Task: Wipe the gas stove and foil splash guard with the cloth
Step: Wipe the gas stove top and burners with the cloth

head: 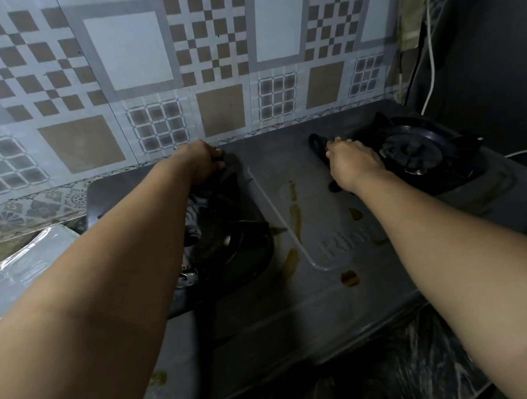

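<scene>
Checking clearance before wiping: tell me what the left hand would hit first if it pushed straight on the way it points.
Most likely the patterned wall covering behind the gas stove. The left hand points at it from the stove's back edge, gripping the dark pan support. Depth is hard to judge.

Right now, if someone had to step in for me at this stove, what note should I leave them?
Left hand: fingers curled on the far edge of the black left pan support.
Right hand: grips the black right pan support, which sits askew off its round black right burner.
Grey metal two-burner gas stove: brown sauce-like spills on the centre panel and front edge, so no wiping shows yet.
Clear glass tray sits left of the stove.
No cloth in view, and I cannot pick out a foil guard.
Left to do: clear the supports, find the cloth, wipe the stove top and splash guard.
</scene>
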Demonstrator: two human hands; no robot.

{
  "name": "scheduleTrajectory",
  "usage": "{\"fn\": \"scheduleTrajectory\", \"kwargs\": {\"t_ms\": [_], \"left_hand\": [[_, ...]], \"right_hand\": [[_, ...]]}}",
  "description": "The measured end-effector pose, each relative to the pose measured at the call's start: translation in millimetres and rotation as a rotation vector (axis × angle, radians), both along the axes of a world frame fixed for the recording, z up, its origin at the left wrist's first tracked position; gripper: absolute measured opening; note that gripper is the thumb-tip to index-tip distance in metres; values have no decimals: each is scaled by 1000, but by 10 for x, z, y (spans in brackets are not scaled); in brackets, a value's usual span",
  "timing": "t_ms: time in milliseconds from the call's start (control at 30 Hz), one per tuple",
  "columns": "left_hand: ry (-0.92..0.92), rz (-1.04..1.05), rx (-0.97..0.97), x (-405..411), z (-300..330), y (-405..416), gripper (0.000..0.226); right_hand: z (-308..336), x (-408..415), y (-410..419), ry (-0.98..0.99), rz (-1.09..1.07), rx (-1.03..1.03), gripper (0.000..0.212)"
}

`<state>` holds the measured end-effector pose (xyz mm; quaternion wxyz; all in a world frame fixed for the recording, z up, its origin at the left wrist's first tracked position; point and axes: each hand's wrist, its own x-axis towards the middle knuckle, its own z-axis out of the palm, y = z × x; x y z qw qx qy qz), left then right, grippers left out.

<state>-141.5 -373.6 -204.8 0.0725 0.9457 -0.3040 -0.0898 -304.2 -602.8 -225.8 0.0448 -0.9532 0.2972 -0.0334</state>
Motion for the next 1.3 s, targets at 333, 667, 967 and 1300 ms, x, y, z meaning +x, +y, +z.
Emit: {"fn": "scheduleTrajectory", "kwargs": {"t_ms": [333,667,967,1300], "left_hand": [[-5,-19,21,15,6,-1,44],[-48,-50,65,-25,28,30,44],[-15,-44,26,-61,33,47,44],[-58,-65,34,-97,30,43,44]], "right_hand": [[65,-257,388,-69,50,-6,29],[99,-385,996,-84,199,155,35],[28,-651,1394,-76,321,253,42],[-24,-924,1273,-136,370,257,40]]}}
